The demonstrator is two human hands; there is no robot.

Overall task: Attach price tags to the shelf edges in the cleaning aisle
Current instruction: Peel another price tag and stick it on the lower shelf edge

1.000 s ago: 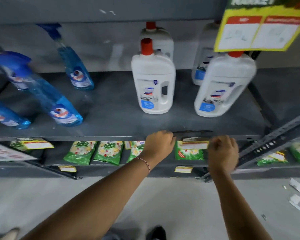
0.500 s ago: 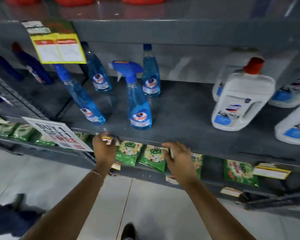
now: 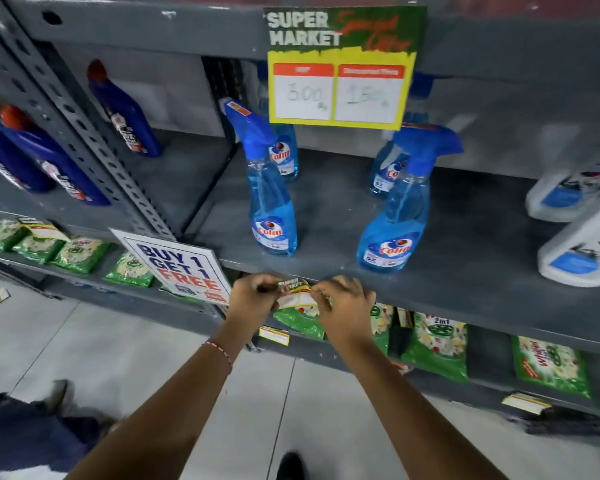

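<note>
Grey steel shelf edge (image 3: 430, 299), middle tier: one paper tag (image 3: 293, 292) pinched between my left hand (image 3: 253, 299) and right hand (image 3: 343, 303), hands close together, tag just at the lip. Spray bottles (image 3: 272, 216) at 12 o'clock; promo sign (image 3: 177, 265) at 9 o'clock. Step, as I judge it: preparing the tag for fixing. Next: square it to the edge and press flat, clear of the sign.

The grey metal shelf (image 3: 378, 216) looks matt and scuffed; the clear blue plastic spray bottles (image 3: 272, 216) on it are glossy; the small yellow-and-white paper price tag (image 3: 296, 292) at its front edge is creased.
</note>
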